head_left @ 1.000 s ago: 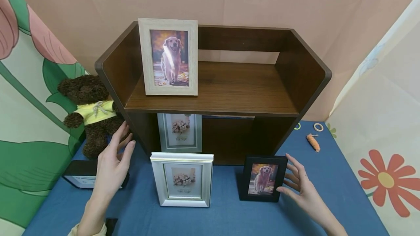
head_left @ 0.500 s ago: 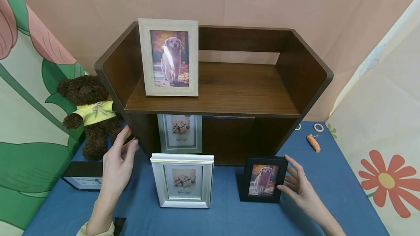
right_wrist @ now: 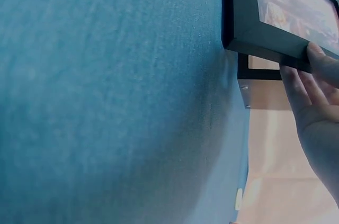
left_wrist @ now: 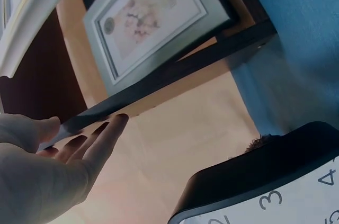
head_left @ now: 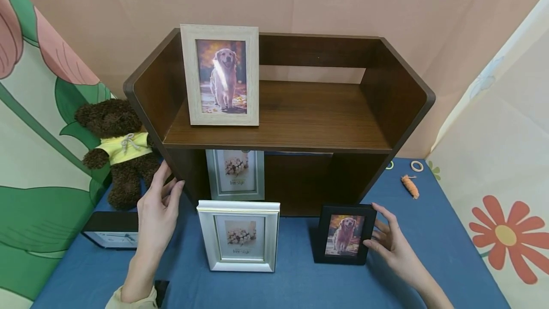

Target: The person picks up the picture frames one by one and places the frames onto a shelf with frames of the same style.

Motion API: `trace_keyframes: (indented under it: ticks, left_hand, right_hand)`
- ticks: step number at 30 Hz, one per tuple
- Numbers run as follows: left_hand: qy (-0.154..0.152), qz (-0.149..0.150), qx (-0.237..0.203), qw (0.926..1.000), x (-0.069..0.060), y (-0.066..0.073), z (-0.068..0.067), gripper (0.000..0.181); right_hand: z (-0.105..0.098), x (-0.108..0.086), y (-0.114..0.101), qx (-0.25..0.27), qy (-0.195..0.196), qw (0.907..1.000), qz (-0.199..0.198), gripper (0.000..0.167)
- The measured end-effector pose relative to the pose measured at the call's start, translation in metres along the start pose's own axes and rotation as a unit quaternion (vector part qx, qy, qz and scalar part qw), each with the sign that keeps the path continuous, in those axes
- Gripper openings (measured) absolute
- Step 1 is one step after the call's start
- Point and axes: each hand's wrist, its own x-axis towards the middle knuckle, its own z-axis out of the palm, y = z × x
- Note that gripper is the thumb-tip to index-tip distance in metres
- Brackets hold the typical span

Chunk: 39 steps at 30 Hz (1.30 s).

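Observation:
At the right, a small black picture frame [head_left: 344, 234] with a dog photo stands on the blue table. My right hand [head_left: 396, 252] pinches its right edge, thumb in front and fingers behind, as the right wrist view also shows. My left hand [head_left: 157, 213] is at the lower left side of the dark brown shelf [head_left: 317, 113]. Its fingers [left_wrist: 100, 142] lie fairly straight along the side panel, the thumb near the front edge. Between the hands stands a silver-white picture frame [head_left: 240, 236] with a flower print.
A cream frame [head_left: 224, 75] stands on the upper shelf, a grey-green frame [head_left: 235, 174] on the lower. Left are a brown teddy bear [head_left: 124, 151] and a black-edged board with numbers [head_left: 112, 230]. An orange carrot-shaped toy [head_left: 410, 186] and a ring [head_left: 416, 166] lie right.
My left hand has shifted slightly right, closer along the shelf's side. My right hand and the black picture frame have stayed nearly still.

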Motion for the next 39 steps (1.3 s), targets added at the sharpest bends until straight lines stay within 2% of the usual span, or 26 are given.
trace_keyframes:
  ticks: [19,33,39]
  left_hand:
    - [0.024,0.019,0.006,0.9995,0.0019,-0.0026,0.0042,0.063]
    - [0.018,0.008,0.023,0.9995,0.0037,0.0007,0.0043,0.069]
    - [0.02,0.018,0.019,0.9994,0.007,0.0004,0.0063,0.069]
  right_hand:
    - [-0.0064,0.0042,0.0084,0.053,-0.025,0.9977,-0.032,0.092]
    - [-0.0008,0.0011,0.003,0.01,0.005,0.9999,0.002,0.095]
    - [0.0001,0.0018,0.0007,-0.003,0.014,0.9999,0.006,0.096]
